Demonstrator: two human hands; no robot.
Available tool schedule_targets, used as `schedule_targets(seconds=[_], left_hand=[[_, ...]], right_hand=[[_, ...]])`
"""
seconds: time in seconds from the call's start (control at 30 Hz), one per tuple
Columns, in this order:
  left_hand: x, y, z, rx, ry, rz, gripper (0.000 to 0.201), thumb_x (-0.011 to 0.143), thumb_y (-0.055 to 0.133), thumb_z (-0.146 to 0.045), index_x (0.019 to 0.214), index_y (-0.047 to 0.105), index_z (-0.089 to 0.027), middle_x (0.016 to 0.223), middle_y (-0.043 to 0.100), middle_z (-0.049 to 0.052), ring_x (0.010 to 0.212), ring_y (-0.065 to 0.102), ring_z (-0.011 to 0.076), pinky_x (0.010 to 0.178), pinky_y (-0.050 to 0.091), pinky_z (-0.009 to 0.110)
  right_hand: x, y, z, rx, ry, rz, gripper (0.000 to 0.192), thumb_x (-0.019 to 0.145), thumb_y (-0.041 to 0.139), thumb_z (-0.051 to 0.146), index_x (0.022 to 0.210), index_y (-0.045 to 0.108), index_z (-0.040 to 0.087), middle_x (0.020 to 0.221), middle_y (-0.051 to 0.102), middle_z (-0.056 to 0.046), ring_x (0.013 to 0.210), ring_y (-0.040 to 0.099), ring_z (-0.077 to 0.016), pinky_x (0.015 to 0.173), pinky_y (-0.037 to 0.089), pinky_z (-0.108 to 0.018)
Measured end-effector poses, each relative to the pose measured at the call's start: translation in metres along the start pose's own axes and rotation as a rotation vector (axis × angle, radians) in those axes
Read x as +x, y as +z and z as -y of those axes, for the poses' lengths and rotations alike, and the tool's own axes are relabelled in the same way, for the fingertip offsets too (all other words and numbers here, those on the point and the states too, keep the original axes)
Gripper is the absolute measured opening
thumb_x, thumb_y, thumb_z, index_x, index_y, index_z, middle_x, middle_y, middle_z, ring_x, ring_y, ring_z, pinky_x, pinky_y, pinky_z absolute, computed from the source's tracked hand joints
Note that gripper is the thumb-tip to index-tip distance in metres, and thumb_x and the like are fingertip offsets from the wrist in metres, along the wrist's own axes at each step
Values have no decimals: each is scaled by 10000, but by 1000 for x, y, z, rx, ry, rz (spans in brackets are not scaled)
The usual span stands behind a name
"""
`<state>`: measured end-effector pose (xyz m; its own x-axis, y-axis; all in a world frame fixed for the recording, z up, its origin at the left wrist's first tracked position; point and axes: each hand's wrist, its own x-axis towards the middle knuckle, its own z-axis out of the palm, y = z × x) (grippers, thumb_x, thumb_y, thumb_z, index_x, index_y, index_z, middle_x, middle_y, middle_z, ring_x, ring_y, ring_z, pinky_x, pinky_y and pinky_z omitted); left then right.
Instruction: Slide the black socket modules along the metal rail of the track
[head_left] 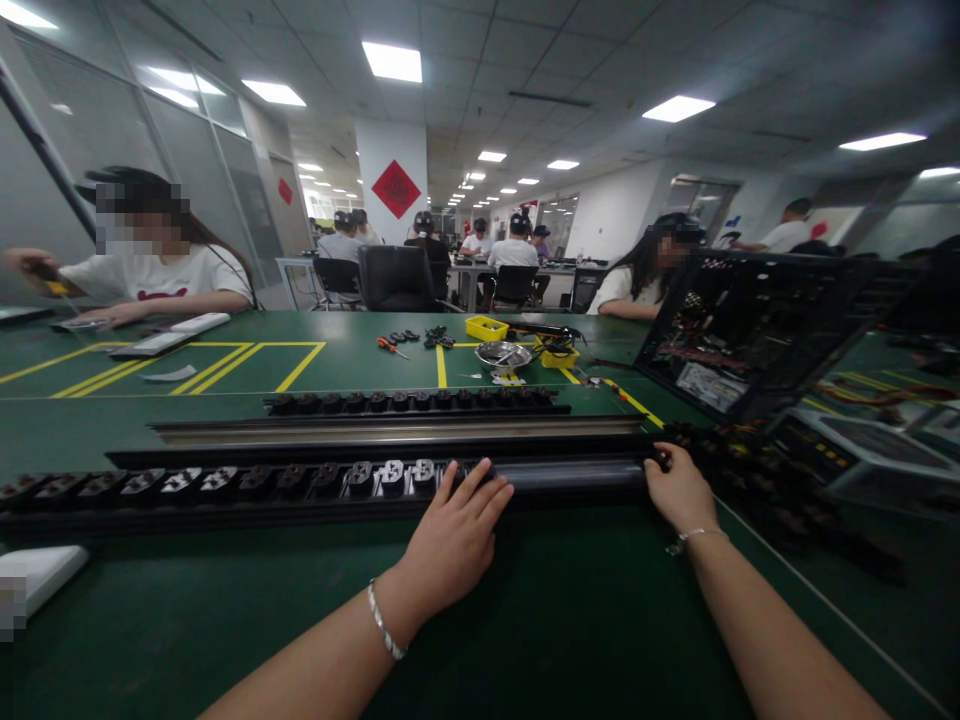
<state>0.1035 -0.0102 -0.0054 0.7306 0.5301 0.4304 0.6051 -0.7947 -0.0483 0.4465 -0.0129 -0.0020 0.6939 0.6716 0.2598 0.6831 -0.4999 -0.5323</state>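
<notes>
Green workbench (525, 620); left hand (454, 540) spread flat on power strip (247, 485), right hand (679, 490) gripping its end.

We rest our left hand (454, 535) flat on the long black power strip (247, 485) | our right hand (679, 490) grips its right end | green table (570, 610) beneath | metal bowl (504, 356), yellow tray (486, 327) beyond.

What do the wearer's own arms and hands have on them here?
Both forearms are bare, with no sleeves and no gloves in view. The left hand has a silver beaded bracelet at its wrist. The right hand has a thinner silver chain bracelet. No rings or markings visible.
</notes>
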Motion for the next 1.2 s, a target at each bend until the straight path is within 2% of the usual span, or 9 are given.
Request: schedule_targets(seconds=[0.33, 0.73, 0.87, 1.03, 1.2], left_hand=[[-1, 2, 1, -37, 2, 4, 514, 900, 439, -293, 1402, 348, -237, 1435, 436, 16, 1414, 177, 220, 1157, 52, 506], [-1, -1, 1, -12, 3, -2, 511, 900, 443, -290, 1400, 357, -233, 1414, 461, 34, 1407, 199, 225, 1158, 69, 502], [0, -1, 0, -32, -4, 2, 512, 893, 452, -276, 1395, 366, -231, 1414, 462, 29, 1406, 201, 224, 1158, 75, 506], [0, -1, 0, -42, -6, 5, 504, 903, 433, -283, 1399, 358, -230, 1426, 448, 22, 1410, 190, 227, 1156, 71, 512], [0, -1, 0, -53, -13, -2, 503, 900, 440, -280, 1395, 366, -226, 1416, 459, 27, 1405, 205, 230, 1157, 76, 513]], right_hand=[[1, -1, -2, 33, 8, -59, 415, 790, 491, 284, 1178, 575, 162, 1089, 630, -129, 979, 600, -238, 877, 454, -365], [1, -5, 0, 32, 38, -45, 434, 787, 482, 310, 1183, 571, 158, 1081, 625, -137, 963, 594, -247, 865, 451, -366], [8, -3, -12, 45, 36, -71, 449, 768, 484, 322, 1174, 576, 154, 1053, 625, -135, 929, 591, -252, 854, 450, -381], [21, -2, -32, 69, 104, -92, 442, 742, 510, 354, 1134, 607, 175, 971, 628, -113, 850, 582, -253, 776, 458, -384], [20, -22, -35, 65, 140, -48, 422, 763, 515, 350, 1135, 611, 176, 980, 628, -109, 815, 568, -226, 714, 431, -329]])
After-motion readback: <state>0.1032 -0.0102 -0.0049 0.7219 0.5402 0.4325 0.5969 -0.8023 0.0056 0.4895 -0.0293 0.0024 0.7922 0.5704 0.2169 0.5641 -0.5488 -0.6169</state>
